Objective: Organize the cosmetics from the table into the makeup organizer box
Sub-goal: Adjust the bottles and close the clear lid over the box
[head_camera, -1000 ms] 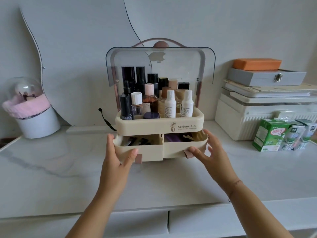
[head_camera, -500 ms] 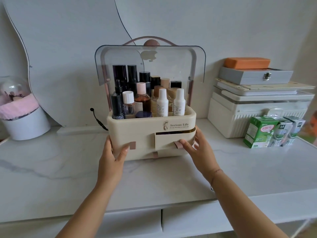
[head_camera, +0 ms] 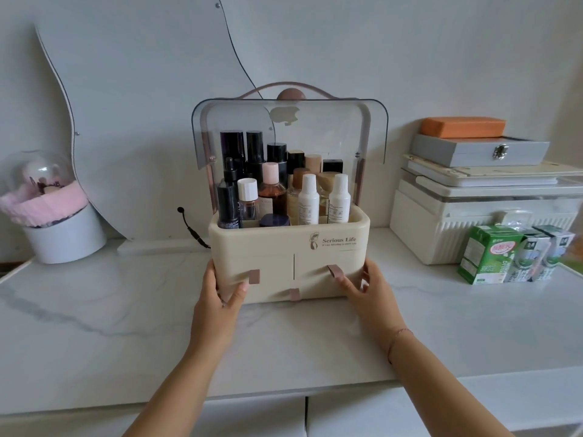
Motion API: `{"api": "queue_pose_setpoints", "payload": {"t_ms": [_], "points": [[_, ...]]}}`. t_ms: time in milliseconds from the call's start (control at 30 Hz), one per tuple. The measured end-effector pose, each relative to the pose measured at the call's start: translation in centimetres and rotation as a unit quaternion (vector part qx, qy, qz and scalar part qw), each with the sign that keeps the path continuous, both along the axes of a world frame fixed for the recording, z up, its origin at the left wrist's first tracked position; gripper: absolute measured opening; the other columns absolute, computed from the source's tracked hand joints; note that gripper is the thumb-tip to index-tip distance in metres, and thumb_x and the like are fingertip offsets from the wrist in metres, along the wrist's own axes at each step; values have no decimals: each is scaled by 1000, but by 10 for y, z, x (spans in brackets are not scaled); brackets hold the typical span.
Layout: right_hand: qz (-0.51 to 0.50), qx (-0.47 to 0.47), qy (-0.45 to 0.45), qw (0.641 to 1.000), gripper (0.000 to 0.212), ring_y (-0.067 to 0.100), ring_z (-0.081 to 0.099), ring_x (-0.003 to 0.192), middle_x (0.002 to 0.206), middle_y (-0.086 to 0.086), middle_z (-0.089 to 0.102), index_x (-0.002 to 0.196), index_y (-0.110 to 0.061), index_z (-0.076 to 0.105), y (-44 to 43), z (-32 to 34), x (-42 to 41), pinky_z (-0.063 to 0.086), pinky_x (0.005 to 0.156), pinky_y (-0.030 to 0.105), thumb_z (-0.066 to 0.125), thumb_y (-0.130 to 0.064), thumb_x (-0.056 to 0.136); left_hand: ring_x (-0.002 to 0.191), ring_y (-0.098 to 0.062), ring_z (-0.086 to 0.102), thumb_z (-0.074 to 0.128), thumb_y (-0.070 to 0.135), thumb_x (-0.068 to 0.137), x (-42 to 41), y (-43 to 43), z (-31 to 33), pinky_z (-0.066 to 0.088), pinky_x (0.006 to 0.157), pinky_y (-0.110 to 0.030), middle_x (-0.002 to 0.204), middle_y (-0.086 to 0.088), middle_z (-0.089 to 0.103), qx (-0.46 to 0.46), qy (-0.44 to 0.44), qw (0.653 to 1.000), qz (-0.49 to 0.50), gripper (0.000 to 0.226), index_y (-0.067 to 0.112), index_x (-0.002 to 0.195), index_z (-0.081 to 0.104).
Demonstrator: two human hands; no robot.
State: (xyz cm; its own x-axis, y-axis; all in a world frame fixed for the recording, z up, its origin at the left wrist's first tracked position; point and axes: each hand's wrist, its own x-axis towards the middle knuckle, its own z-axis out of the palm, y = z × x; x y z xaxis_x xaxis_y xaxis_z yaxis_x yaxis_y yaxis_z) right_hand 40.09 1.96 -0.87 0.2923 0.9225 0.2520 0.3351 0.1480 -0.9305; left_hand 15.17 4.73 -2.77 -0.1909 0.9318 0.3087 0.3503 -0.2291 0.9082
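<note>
Now both hands (head_camera: 217, 298) open, flat against the organizer box (head_camera: 268, 247) front.

Cream makeup organizer box (head_camera: 277, 247) is standing upright on the white marble table (head_camera: 110, 326), "Serious Life" printed on its front, smoky clear lid (head_camera: 315, 127) flipped up, pink carry handle (head_camera: 290, 88) showing on top. Upper tray is holding upright cosmetics: black bottles (head_camera: 233, 146) at back left, amber bottle with pink cap (head_camera: 271, 192) in the middle, two white bottles (head_camera: 308, 201) at front right. Drawers (head_camera: 325, 269) with pink pull tabs are sitting flush, closed.
</note>
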Motion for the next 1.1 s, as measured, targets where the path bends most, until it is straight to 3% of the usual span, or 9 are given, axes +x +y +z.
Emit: {"api": "queue_pose_setpoints", "payload": {"t_ms": [300,433,567,667,733,833,933,1033,1100], "points": [[3,-14,5,1000,75,9,55,117,125,-12,59,129,-34,46,-4,3,-2,47,101,40,59,-71,64,108,-10,61,68,28,84,-2,4,-9,46,83,-30,120,11,64,-10,-76,997,-22,64,37,139,36],[-6,-11,3,1000,62,0,50,116,132,-10,53,126,-37,45,-10,13,-5,44,95,25,65,-58,71,108,-13,62,69,22,84,-1,4,-8,49,90,-36,122,6,64,-7,-84,996,-24,66,35,139,36],[-117,117,-68,984,62,2,35,126,140,-10,38,142,-26,32,-16,43,-7,32,103,27,59,-35,87,120,-22,55,70,20,82,2,1,1,44,96,-38,133,-3,56,-6,-86,996,-8,68,25,141,35],[-90,187,-111,972,54,-2,40,119,128,-17,42,136,-26,39,-6,82,-10,35,101,24,57,-37,86,134,-14,37,67,42,78,1,-4,25,32,106,-33,146,2,40,46,-50,995,74,77,24,144,32],[-48,165,-110,979,60,0,43,120,130,-17,46,137,-23,40,7,103,-10,37,99,22,60,-42,83,128,-3,38,61,56,73,-4,-1,58,29,103,-25,141,13,41,109,-49,990,68,79,28,141,35],[-4,107,-114,988,65,4,53,113,127,-12,52,137,-21,41,26,118,-7,46,88,18,66,-40,81,114,2,50,67,50,71,-13,18,101,34,95,-17,125,16,54,137,-59,989,-6,66,27,130,48],[11,82,-139,987,48,1,63,86,103,-13,64,126,-22,50,36,118,0,51,60,11,67,-34,82,105,3,58,77,29,76,-17,34,118,44,90,-24,112,15,64,97,-43,993,-60,50,31,121,55],[1,88,-179,980,25,4,64,74,83,-10,66,107,-21,60,39,116,9,50,54,12,65,-32,85,96,20,53,75,25,77,-20,41,114,41,81,-16,101,29,63,75,1,994,-76,36,45,101,58],[-2,94,-189,978,17,8,64,72,80,-8,67,99,-22,61,39,115,13,52,57,15,64,-32,85,95,18,56,72,19,80,-21,44,112,41,79,-15,92,34,66,81,-2,994,-77,35,49,93,59]]}}
